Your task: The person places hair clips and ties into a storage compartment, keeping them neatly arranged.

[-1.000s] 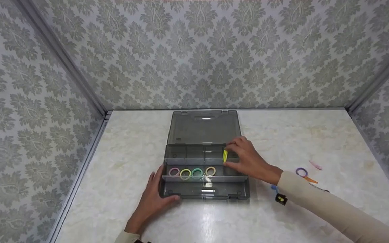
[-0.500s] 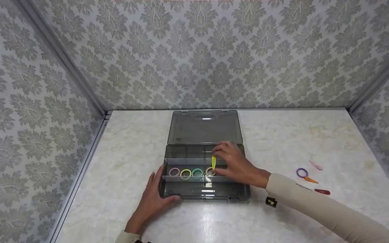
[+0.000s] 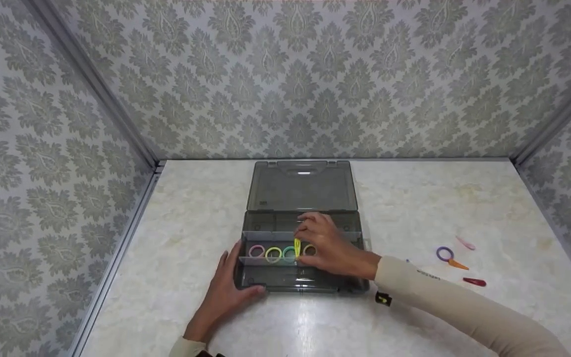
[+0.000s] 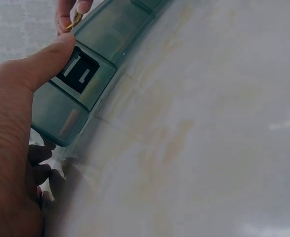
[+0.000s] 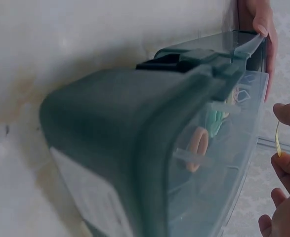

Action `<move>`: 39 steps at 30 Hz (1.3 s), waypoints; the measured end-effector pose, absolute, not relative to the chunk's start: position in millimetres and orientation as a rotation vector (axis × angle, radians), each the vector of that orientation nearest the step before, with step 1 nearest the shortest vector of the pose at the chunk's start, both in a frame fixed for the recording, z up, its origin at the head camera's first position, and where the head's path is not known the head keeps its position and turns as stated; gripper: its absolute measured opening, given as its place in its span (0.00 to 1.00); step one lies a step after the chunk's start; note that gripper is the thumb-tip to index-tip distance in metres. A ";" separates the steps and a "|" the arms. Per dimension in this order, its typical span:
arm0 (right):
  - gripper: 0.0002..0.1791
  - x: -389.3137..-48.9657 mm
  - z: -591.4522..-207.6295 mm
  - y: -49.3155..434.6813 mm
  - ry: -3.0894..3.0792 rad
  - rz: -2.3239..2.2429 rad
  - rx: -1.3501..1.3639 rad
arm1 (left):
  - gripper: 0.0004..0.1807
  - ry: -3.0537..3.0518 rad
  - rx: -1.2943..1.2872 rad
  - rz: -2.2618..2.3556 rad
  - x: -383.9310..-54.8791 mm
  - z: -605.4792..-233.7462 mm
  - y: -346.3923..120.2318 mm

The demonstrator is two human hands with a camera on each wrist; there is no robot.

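- The right hand pinches a yellow clip by its two ends, with the thumb on one end and a finger on the other — the gap is just as big as the clip.
- The yellow clip is up in the air, over the middle row of the box. From the head view, it covers a bit of the green ring.
- The left hand holds the box by its near left corner. Its thumb is spread wide from the fingers: the thumb is on the front edge, and the fingers are along the left side.
- The box is grey and see-through, and it sits on the table. Its lid is open and lies flat at the back.
- Four rings sit in the middle row, from left to right — a pink ring, a yellow ring, the green ring and a peach ring.
- On the table, well to the right of the box, are a pink clip, a purple ring, an orange clip and a red clip. The orange clip is right by the purple ring.
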State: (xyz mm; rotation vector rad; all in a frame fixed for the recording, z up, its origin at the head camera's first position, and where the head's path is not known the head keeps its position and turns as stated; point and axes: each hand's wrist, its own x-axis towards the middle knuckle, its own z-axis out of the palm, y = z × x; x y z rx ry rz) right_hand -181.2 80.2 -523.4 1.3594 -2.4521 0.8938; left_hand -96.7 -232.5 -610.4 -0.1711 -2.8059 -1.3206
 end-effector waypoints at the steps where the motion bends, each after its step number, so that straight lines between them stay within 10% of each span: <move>1: 0.22 -180.7 -524.3 77.6 -2.447 0.891 1.369 | 0.71 -2.808 -0.172 -1.321 -96.8 -610.2 -232.6; 39: 0.28 -181.7 -538.6 11.4 -2.460 0.624 1.660 | 0.69 -2.805 -0.169 -1.420 -98.4 -611.3 -237.7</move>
